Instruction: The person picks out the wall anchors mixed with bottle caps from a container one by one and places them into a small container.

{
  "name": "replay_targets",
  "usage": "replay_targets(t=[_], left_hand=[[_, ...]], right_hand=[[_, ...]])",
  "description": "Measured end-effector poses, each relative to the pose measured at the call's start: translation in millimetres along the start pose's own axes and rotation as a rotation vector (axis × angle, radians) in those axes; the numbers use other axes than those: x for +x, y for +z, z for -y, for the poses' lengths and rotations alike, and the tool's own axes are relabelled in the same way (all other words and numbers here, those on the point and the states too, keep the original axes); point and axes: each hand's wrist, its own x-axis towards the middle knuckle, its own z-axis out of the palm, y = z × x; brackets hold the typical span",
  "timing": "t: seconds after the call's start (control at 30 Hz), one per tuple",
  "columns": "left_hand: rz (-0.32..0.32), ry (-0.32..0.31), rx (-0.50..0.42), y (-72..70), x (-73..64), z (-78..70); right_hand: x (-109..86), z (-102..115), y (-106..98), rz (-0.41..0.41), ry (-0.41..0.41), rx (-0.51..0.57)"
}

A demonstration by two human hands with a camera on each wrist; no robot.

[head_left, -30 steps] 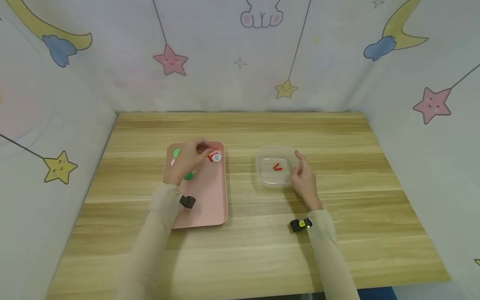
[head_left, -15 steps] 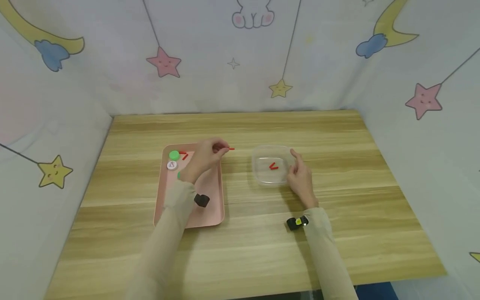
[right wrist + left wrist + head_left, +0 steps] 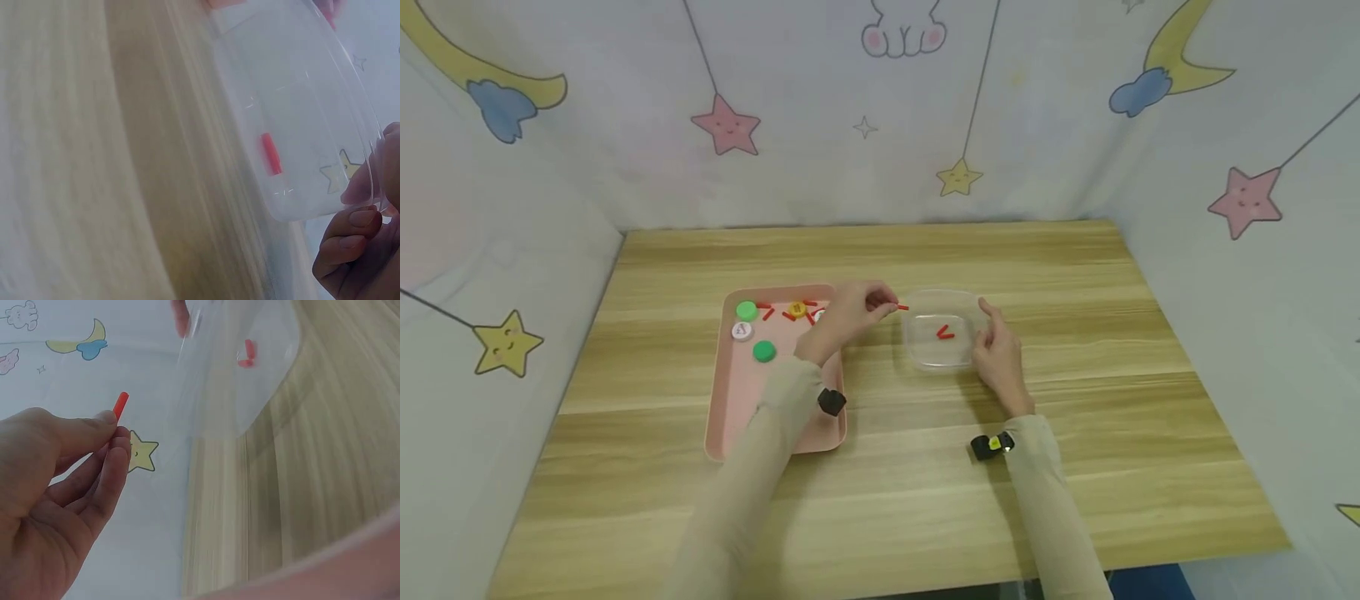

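My left hand (image 3: 852, 315) pinches a short red stick (image 3: 121, 406) between thumb and fingertips, its free end sticking out at the left edge of a clear plastic container (image 3: 925, 357) in the head view. My right hand (image 3: 1002, 362) holds the container's right rim, thumb and curled fingers on either side of it in the right wrist view. A few more red sticks (image 3: 946, 333) lie on the container's floor. Behind my left hand, the pink tray (image 3: 735, 404) bears several red sticks and round caps: a dark green cap (image 3: 764, 351), a light green cap (image 3: 747, 311), a yellow cap (image 3: 797, 309) and white ones.
Tray and container stand side by side on a wood-grain table (image 3: 1112, 350), with a strip of tabletop between them. A white cloth wall (image 3: 850, 192) printed with stars and moons rises along the back and sides. My left forearm reaches over the tray's lower part.
My left hand has picked a red stick from the tray's top right and carried it right, to the container's edge. My right hand keeps its hold on the container.
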Motion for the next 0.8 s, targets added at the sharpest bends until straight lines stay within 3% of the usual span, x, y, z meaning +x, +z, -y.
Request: replay_targets(t=[0.33,0.6,0.8], left_hand=[[0.096,0.084,-0.023,24.6,12.7,-9.2],[0.114,0.107,0.022,36.2,16.6,-10.4],[0.114,0.116,0.033,36.4,17.6,-14.1]], right_hand=[[0.2,-1,0,-0.003,0.002,0.008],[-1.1,-1,1,0.003,0.010,0.002],[-0.3,-2,0,-0.006,0.000,0.003]])
